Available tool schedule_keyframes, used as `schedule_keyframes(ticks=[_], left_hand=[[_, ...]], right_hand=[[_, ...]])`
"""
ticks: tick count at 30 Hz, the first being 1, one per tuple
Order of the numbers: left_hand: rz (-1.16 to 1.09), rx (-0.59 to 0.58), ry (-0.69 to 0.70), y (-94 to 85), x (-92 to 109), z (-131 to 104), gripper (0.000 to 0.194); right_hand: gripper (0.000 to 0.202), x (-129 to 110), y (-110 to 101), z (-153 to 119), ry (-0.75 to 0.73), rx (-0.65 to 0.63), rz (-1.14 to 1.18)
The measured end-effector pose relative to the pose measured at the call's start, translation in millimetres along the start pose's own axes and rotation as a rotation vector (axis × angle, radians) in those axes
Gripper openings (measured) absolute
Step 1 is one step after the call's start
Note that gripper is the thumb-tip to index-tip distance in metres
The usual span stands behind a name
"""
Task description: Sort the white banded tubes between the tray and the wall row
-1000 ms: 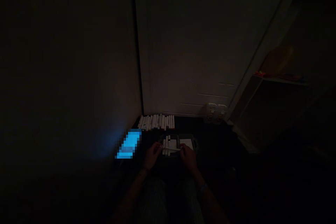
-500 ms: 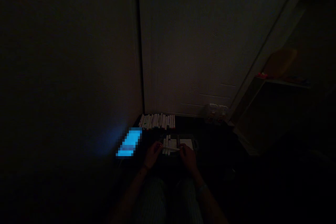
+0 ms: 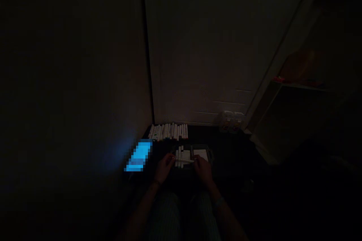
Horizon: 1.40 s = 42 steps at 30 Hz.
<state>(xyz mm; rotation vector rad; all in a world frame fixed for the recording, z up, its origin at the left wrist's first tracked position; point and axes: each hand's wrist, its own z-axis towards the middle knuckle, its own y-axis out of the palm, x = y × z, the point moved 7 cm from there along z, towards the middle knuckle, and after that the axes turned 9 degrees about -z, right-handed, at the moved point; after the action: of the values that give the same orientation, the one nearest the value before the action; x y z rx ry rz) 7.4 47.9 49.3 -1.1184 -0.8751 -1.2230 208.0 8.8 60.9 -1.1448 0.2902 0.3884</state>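
In dim light, a white marker (image 3: 185, 160) lies sideways between my hands, over a shallow case. My left hand (image 3: 164, 166) is closed on its left end, and my right hand (image 3: 201, 166) is closed on its right end. Beneath it is the clear case (image 3: 210, 151), with a few white markers (image 3: 178, 152) standing side by side in its left part. Pale flat panels (image 3: 200, 154) fill the middle and right of the case. The fingertips are dark and hard to make out.
A row of white markers (image 3: 168, 131) lies along the back of the dark table (image 3: 203, 134). A glowing, pixelated screen (image 3: 139, 155) leans at the left. Two clear containers (image 3: 232, 121) stand at the back right, near a shelf (image 3: 299, 86). Walls rise behind and left.
The view has shifted slightly. Both hands keep hold of the marker in nearly the same place over the case.
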Motion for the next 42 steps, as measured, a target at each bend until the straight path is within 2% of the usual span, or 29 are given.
schedule_keyframes(ticks=[7, 26, 42], left_hand=[[0.002, -0.015, 0.022, 0.2, 0.8, 0.0, 0.031], [-0.007, -0.015, -0.006, 0.9, -8.9, 1.6, 0.032], [-0.009, -0.007, 0.010, 0.2, -13.7, 4.1, 0.034]], right_hand=[[0.027, 0.3, -1.4, -1.2, -0.018, 0.030, 0.008], [0.026, -0.4, 1.0, -0.8, 0.008, -0.008, 0.007], [0.026, -2.0, -1.3, -1.0, -0.049, 0.031, 0.076]])
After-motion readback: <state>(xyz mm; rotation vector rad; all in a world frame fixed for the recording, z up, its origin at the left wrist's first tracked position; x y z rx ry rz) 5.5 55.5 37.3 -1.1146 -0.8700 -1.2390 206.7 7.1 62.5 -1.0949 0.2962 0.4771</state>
